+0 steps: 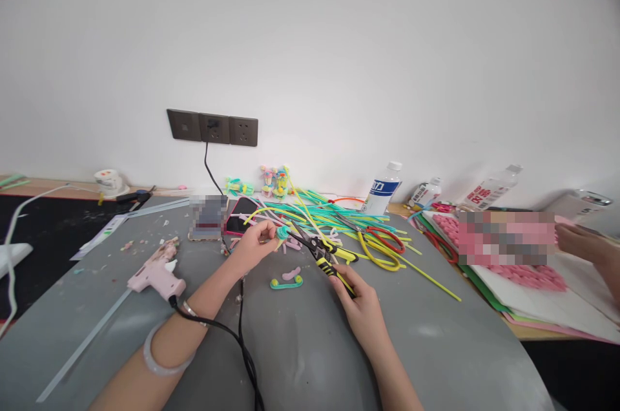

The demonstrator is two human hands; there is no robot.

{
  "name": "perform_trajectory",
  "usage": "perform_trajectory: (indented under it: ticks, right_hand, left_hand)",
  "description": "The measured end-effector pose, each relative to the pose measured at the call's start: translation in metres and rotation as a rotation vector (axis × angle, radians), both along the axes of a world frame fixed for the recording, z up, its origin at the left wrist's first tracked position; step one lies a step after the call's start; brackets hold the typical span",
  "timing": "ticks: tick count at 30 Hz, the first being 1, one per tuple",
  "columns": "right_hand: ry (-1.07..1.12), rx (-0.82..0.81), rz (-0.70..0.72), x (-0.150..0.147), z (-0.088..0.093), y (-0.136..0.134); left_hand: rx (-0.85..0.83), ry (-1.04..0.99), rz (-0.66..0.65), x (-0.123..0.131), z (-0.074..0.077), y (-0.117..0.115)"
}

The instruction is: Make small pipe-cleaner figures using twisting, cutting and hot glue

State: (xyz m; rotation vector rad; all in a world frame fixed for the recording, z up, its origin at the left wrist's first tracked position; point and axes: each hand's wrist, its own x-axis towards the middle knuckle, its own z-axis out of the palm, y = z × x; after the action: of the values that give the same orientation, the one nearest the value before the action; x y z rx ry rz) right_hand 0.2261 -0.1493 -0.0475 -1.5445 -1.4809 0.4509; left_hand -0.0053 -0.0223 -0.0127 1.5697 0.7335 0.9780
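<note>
My left hand (256, 245) pinches a small teal coil of pipe cleaner (281, 232) between thumb and fingers. The fingers of my right hand (356, 298) wrap around the yellow-and-black handles of a pair of pliers (325, 262). Their dark, thin jaws point left and reach close to the teal coil; whether they touch it I cannot tell. Below the jaws, a short teal pipe-cleaner strip (287, 284) with yellow balls at its ends lies on the grey table, a small lilac piece (291, 273) just above it.
A pink glue gun (157, 272) lies at left, its black cord passing by my left forearm. Behind my hands are loose pipe cleaners (349, 217), yellow-handled scissors (380, 252) and a water bottle (382, 190). Another person's hand (591, 246) is at far right.
</note>
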Motion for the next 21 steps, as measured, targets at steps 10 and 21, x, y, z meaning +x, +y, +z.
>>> perform_trajectory:
  ticks: [10,21]
  right_hand:
    - [0.000,0.000,-0.008,-0.0023,0.0017,-0.0003]
    - [-0.006,-0.002,-0.006,-0.0010,0.0009,-0.0006]
  left_hand:
    - [0.005,0.025,0.020,0.0000,0.0036,-0.0017]
    - [0.009,0.023,0.025,-0.0004,0.0020,-0.0020]
